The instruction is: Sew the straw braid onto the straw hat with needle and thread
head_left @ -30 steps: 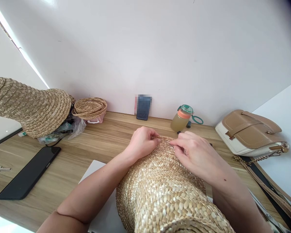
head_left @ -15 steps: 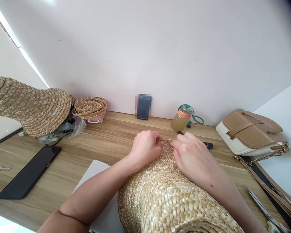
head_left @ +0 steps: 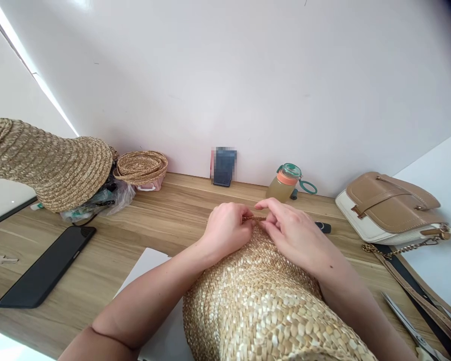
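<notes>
Woven straw piece (head_left: 263, 296): lies on the surface (head_left: 165, 220) in front of the person, reaching from the near edge up to both hands.
Braid strand (head_left: 258, 218): a thin darker strip at the far rim of the weave, bridging the two hands.
Left hand (head_left: 227, 229): curled closed, pinching the strand's left end.
Right hand (head_left: 291, 233): fingers bent, pinching the strand's right end, palm resting on the weave.
White sheet (head_left: 145, 268): under the weave.
Bottle (head_left: 284, 182): just beyond the hands, by the wall.
Black phone (head_left: 47, 273): well to the left.
Straw hats (head_left: 56, 168): far left.
Handbag (head_left: 391, 208): far right.
Scissors (head_left: 406, 321): near right edge.
</notes>
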Demonstrator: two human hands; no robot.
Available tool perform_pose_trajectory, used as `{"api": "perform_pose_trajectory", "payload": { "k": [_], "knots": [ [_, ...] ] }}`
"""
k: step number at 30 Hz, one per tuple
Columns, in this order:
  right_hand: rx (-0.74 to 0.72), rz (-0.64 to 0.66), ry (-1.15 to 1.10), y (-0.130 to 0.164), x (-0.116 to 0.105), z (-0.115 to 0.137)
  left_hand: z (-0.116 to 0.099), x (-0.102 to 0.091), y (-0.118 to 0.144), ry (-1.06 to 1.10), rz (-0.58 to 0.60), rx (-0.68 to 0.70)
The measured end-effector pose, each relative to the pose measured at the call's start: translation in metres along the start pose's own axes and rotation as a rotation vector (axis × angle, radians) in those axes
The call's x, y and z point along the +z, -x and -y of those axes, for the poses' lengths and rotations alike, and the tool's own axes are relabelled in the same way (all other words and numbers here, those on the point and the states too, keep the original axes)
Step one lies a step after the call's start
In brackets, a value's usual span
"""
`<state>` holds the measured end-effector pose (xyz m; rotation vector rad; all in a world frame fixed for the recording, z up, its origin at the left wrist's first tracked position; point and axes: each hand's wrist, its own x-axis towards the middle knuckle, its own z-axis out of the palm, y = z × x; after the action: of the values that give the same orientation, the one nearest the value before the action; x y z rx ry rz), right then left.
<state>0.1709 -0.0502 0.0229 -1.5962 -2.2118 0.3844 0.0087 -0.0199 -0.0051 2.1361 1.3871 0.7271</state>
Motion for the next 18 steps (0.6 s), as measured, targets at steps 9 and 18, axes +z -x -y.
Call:
{"api": "perform_pose_trajectory", "payload": {
  "k": [9, 18],
  "knots": [
    [0.119, 0.131, -0.435, -0.013, -0.025, -0.046, -0.006, -0.007, 0.001, 0.106, 0.044, 0.039],
    [0.126, 0.49, -1.051, -0.04, 0.012, -0.077, -0.013, -0.008, 0.004, 0.174, 0.068, 0.066]
  ]
}}
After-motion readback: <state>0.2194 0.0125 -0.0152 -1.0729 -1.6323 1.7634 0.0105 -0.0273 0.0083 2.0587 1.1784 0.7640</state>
